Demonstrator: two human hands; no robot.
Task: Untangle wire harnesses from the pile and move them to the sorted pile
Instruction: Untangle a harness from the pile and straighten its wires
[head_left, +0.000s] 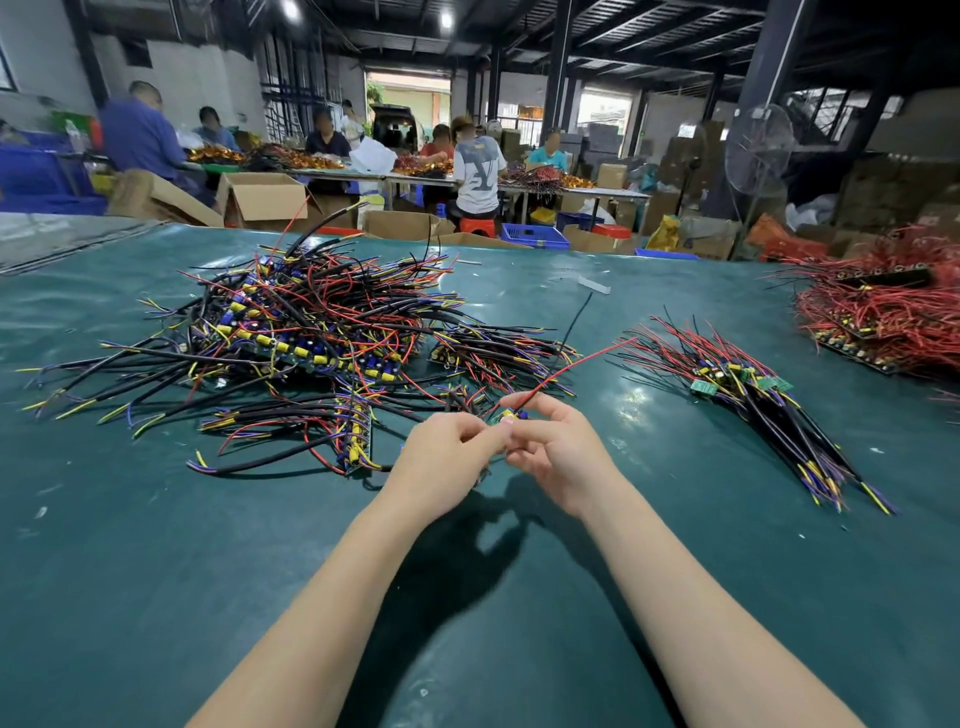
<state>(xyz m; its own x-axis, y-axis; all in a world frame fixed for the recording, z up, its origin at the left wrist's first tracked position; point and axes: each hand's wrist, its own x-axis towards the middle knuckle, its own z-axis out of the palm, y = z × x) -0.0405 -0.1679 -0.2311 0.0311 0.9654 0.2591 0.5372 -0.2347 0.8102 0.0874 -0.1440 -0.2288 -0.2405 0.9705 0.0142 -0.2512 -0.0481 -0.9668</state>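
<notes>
My left hand (447, 452) and right hand (563, 457) meet at the middle of my view, low over the green worktop (156, 571), with one harness (506, 417) held between them. The left fingers (483, 435) are curled in and clamped on its near end. The right thumb and forefinger pinch it from 3 o'clock, and the other right fingers are loosely bent. A small yellow and blue part shows at the grip. A red wire (571, 364) runs out from there toward 2 o'clock, free in the air.

The tangled pile (311, 332) lies at 10 to 11 o'clock from my hands, its nearest strands just beside the left hand. The sorted pile (753, 395) lies at 2 o'clock, well apart from the hands, its wires roughly in line and green boards at its far end. A red heap (883, 322) sits beyond it at the right edge. At 12 o'clock, far off, people sit at tables near cardboard boxes (265, 200).
</notes>
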